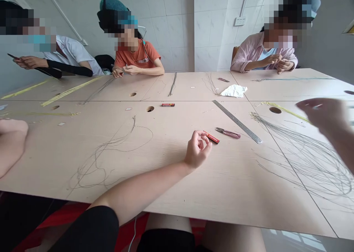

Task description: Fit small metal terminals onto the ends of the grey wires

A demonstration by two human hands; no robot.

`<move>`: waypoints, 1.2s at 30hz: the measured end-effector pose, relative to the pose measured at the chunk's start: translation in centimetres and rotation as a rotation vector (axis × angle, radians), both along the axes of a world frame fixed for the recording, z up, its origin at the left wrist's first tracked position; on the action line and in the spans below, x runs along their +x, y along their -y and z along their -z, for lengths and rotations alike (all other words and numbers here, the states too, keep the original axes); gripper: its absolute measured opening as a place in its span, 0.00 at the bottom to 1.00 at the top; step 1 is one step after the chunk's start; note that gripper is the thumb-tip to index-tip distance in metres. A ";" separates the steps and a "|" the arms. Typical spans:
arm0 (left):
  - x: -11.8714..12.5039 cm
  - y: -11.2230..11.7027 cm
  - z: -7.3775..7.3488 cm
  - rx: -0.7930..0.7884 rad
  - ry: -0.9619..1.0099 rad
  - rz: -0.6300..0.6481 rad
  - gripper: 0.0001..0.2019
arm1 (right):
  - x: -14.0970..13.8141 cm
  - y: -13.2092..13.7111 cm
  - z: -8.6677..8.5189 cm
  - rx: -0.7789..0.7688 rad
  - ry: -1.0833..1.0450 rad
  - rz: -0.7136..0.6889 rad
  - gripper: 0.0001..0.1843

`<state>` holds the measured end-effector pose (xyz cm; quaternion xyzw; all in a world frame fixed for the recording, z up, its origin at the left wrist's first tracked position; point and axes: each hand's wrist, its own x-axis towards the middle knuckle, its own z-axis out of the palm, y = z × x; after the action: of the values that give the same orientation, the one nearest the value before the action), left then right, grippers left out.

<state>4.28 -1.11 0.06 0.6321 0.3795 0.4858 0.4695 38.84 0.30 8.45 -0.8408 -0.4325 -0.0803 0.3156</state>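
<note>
My left hand [197, 149] rests above the pale wood-grain table [232, 182], its fingers curled and its thumb meeting the forefinger in a ring, with nothing visible in it. Just beside it lies a small red box [211, 137]. Pink-handled thread snips [228, 133] and a steel ruler [238, 121] lie a little further right. My right hand [323, 114] is blurred, raised above a spread of thin grey wires [306, 160]. Its fingertips pinch toward something small and pale that I cannot make out. Another loose grey wire tangle [107, 152] lies to my left.
A co-worker's forearm [11, 141] enters at the left edge. Several seated people work across the table, with yellow strands [287, 112], a crumpled white tissue [233, 91], a second red box [168, 104] and round holes [150, 109] around the tabletop.
</note>
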 end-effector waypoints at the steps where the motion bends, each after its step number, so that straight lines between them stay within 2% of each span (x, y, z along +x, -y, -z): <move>1: 0.0 0.0 0.0 0.002 0.000 0.000 0.13 | -0.5 -0.8 0.5 -0.050 -0.063 0.025 0.05; 3: 0.0 0.0 0.0 0.001 -0.001 0.005 0.13 | -1.7 -2.5 1.8 -0.100 -0.208 0.069 0.07; 7: 0.1 0.0 0.1 0.002 -0.004 0.011 0.14 | -3.1 -5.6 4.8 -0.005 -0.398 0.099 0.16; 11: 0.1 -0.2 0.3 0.016 0.002 0.014 0.14 | -3.3 -7.0 6.3 0.062 -0.352 0.141 0.17; 13: 0.1 -0.2 0.4 0.026 -0.004 0.018 0.13 | -4.1 -6.8 6.4 0.051 -0.271 0.079 0.12; 16: 0.2 0.0 0.4 0.088 -0.031 0.020 0.12 | -6.8 -5.5 6.0 0.068 -0.151 -0.146 0.02; 18: 0.1 0.4 0.4 0.189 -0.066 0.032 0.12 | -9.7 -4.2 5.8 0.116 -0.045 -0.354 0.06; 21: -0.1 0.9 0.0 0.437 -0.144 0.109 0.11 | -14.8 -1.9 5.7 0.164 0.162 -0.650 0.10; 23: -0.5 1.0 -0.7 0.609 -0.216 0.174 0.08 | -17.9 -0.3 5.8 0.176 0.266 -0.797 0.10; 25: -1.3 0.6 -1.8 0.698 -0.322 0.169 0.03 | -20.3 1.3 6.1 0.151 0.319 -0.918 0.09; 26: -1.9 0.1 -2.4 0.696 -0.392 0.117 0.01 | -21.2 2.0 6.3 0.135 0.326 -0.971 0.09; 28: -3.7 -1.3 -3.5 0.614 -0.522 -0.089 0.02 | -22.2 3.1 6.7 0.116 0.318 -1.052 0.09; 29: -5.1 -2.2 -3.9 0.547 -0.588 -0.227 0.04 | -22.4 3.4 7.0 0.114 0.308 -1.092 0.09; 31: -8.7 -4.3 -4.6 0.429 -0.762 -0.414 0.11 | -22.6 3.9 7.5 0.117 0.287 -1.180 0.08; 33: -13.2 -6.4 -4.9 0.312 -0.972 -0.483 0.11 | -22.5 4.1 7.8 0.128 0.268 -1.272 0.09; 36: -20.1 -8.8 -5.1 0.119 -1.187 -0.466 0.07 | -22.4 4.1 7.8 0.170 0.250 -1.377 0.10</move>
<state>-15.82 7.71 5.20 0.7194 0.6748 0.1624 0.0257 16.45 -3.80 0.66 -0.3329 -0.8916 0.0081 0.3070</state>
